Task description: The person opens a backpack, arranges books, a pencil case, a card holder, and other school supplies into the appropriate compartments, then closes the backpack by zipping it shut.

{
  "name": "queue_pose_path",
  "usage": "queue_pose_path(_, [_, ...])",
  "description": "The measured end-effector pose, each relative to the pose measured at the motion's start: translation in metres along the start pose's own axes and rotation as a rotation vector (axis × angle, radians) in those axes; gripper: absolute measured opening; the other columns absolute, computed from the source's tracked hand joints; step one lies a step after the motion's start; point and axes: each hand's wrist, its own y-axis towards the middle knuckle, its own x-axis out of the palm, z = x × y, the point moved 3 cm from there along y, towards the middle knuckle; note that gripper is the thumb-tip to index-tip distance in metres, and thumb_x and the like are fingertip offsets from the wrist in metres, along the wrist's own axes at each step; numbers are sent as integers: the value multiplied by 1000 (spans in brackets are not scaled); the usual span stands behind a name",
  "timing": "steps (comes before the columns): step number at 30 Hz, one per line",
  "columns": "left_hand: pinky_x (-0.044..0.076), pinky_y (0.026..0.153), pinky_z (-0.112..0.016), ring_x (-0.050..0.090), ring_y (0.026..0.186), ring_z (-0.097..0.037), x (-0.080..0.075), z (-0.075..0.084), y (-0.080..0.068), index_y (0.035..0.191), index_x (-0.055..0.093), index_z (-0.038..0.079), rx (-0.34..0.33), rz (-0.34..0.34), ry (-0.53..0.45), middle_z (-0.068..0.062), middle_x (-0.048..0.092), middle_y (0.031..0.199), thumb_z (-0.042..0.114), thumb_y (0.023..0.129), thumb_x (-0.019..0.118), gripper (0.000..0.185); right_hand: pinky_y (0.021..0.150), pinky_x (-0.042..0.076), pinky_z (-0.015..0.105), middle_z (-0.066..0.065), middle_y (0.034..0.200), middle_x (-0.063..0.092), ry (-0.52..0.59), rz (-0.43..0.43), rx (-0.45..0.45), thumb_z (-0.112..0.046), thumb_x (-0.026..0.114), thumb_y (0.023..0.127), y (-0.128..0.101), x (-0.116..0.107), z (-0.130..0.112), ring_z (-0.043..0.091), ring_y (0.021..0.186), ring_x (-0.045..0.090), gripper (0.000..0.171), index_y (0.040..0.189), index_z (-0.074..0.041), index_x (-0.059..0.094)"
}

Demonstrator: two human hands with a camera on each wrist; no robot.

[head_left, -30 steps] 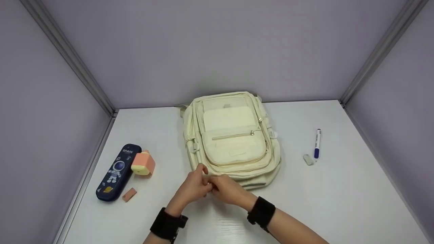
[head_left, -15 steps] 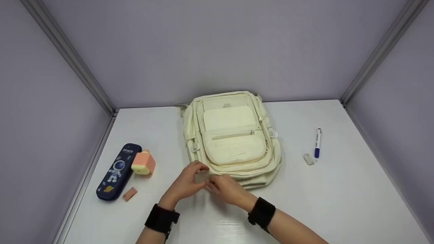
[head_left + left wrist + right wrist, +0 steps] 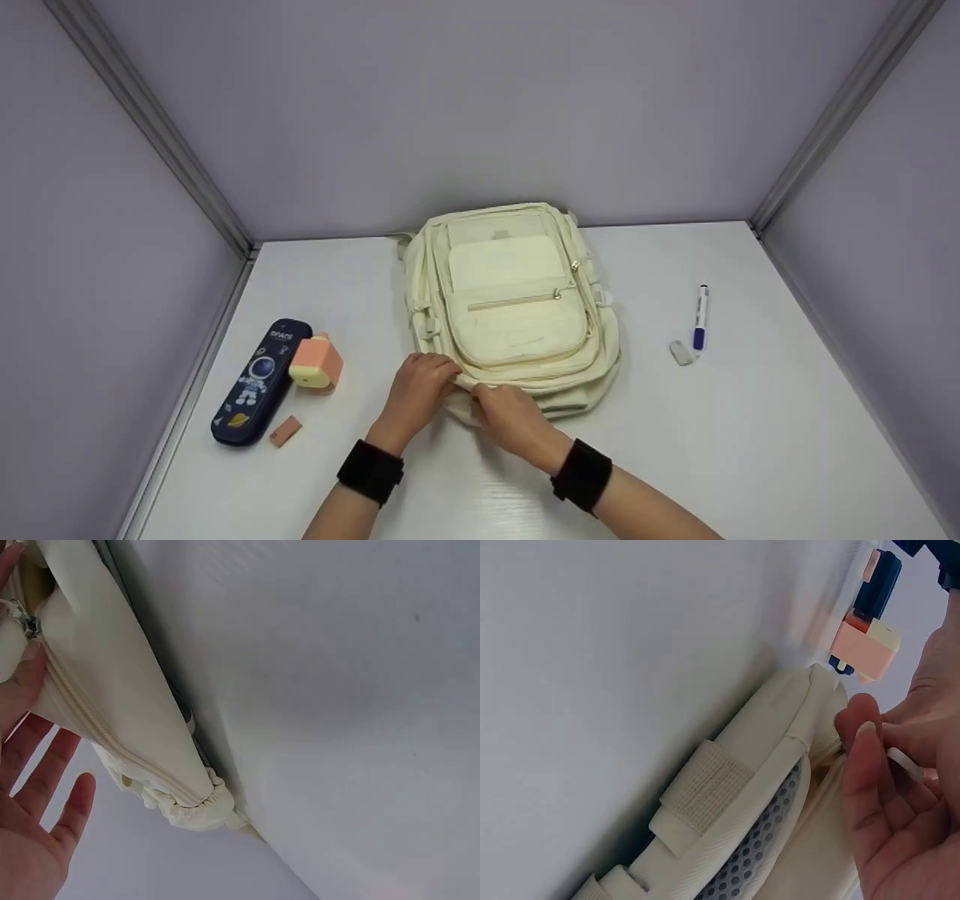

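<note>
Backpack (image 3: pixel 517 315) under both hands' grip, zipper edge pinched

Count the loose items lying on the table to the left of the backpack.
3: a navy pencil case at far left, an orange-and-yellow block touching its right side, and a small orange eraser just in front. Nothing else shows there.

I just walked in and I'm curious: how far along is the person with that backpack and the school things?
Early. Done: nothing looks packed. In hand: both hands work the near edge of the cream backpack; the left hand holds fabric by a zipper pull, the right hand pinches a tab. Left: the pencil case, pink block, small eraser and marker lie on the table.
</note>
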Motion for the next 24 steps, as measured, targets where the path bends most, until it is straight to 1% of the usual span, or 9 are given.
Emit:
queue_pose_path(4, [49, 81, -39, 65, 84, -16, -1, -1, 1, 87, 73, 15, 9, 29, 17, 4, 70, 86, 9, 76, 82, 15, 43, 44, 32, 5, 66, 60, -29, 51, 15, -8, 69, 91, -3, -3, 3, 23, 55, 60, 12, 84, -6, 60])
queue_pose_path(8, [50, 80, -39, 66, 81, -16, -2, -1, 2, 85, 73, 14, 14, 44, 13, 3, 70, 84, 7, 74, 83, 16, 45, 46, 33, 4, 67, 62, -1, 39, 43, -8, 70, 91, -9, -8, 9, 22, 56, 62, 13, 81, -6, 62])
queue_pose_path(11, [50, 79, -38, 66, 80, -16, -3, 0, 5, 84, 73, 13, 15, 41, 11, 3, 70, 83, 7, 74, 83, 16, 48, 48, 33, 3, 68, 64, 24, 37, 52, -6, 71, 89, -14, -15, 14, 21, 59, 63, 11, 80, -7, 65])
queue_pose_path(13, [50, 79, -38, 66, 80, -16, -4, 1, 7, 84, 73, 13, 13, 34, 9, 2, 70, 83, 6, 74, 83, 16, 51, 49, 33, 3, 70, 65, 23, 47, 40, -4, 72, 87, -18, -21, 18, 20, 61, 64, 9, 81, -7, 67])
queue_pose_path(15, [51, 79, -38, 66, 79, -16, -5, 2, 9, 85, 73, 12, 10, 26, 8, 2, 70, 83, 7, 73, 84, 17, 53, 50, 31, 1, 71, 65, 39, 48, 39, -3, 72, 87, -23, -27, 21, 17, 62, 63, 9, 81, -8, 67])
queue_pose_path(17, [51, 79, -38, 67, 79, -16, -6, 2, 10, 85, 73, 11, 4, 22, 9, 2, 70, 83, 7, 72, 85, 19, 53, 48, 28, -2, 69, 62, 65, 36, 48, -3, 71, 87, -28, -33, 25, 13, 60, 59, 10, 80, -8, 67])
queue_pose_path(20, [51, 79, -38, 67, 79, -17, -7, 2, 10, 85, 72, 11, -5, 19, 12, 1, 69, 82, 7, 69, 86, 21, 51, 44, 24, -8, 66, 57, 111, -5, 75, -5, 70, 89, -35, -41, 34, 5, 57, 51, 11, 79, -8, 68])
queue_pose_path(24, [52, 78, -38, 67, 79, -17, -8, 2, 9, 86, 73, 10, -17, 19, 6, 1, 69, 83, 7, 69, 87, 23, 51, 43, 23, -13, 62, 52, 174, -87, 101, -7, 67, 93, -44, -54, 46, 1, 53, 47, 13, 81, -11, 69])
